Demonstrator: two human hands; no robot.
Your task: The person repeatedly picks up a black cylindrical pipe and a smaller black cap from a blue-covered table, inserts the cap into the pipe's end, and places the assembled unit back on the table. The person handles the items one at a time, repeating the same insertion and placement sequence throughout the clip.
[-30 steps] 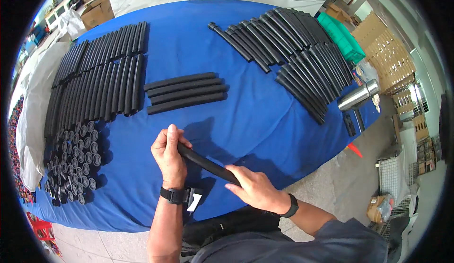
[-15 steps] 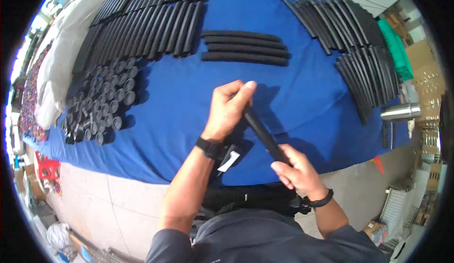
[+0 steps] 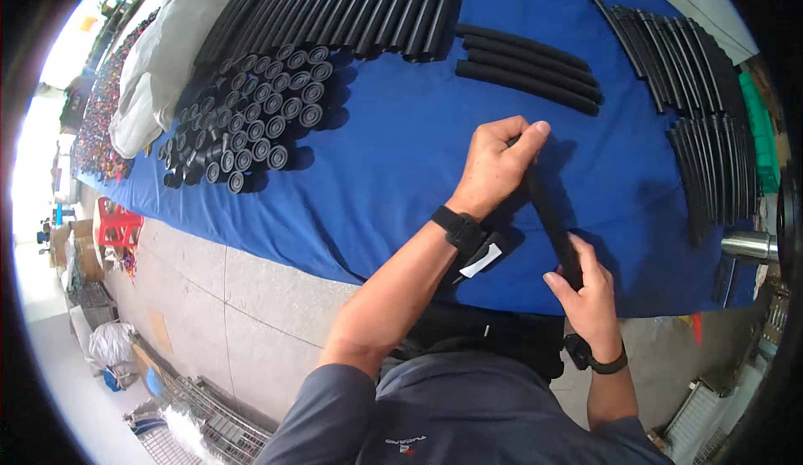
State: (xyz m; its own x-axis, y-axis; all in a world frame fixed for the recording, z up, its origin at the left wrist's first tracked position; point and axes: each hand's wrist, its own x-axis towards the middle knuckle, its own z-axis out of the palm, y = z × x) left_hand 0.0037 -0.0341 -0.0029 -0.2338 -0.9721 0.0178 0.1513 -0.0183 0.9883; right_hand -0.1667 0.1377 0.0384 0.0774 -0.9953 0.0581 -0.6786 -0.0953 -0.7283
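A dark black tube slants over the near part of the blue-covered table. Its far end is in my closed left hand, thumb on top at the end. Lower down, the fingers and thumb of my right hand wrap its near end, which is partly hidden by the palm. Beyond my hands lie several black foam-like tubes in a short row. Next to my left wrist is a small black object with a white strip; its kind is unclear.
Long black tubes lie in rows at far left, with black round ribbed caps standing in front. Thinner black rods are grouped at right, near a shiny metal cylinder. A red stool stands on the floor.
The view has swung left, so the table and hands appear farther right. Both hands keep their grip on the tube, which now stands a little steeper in the picture.
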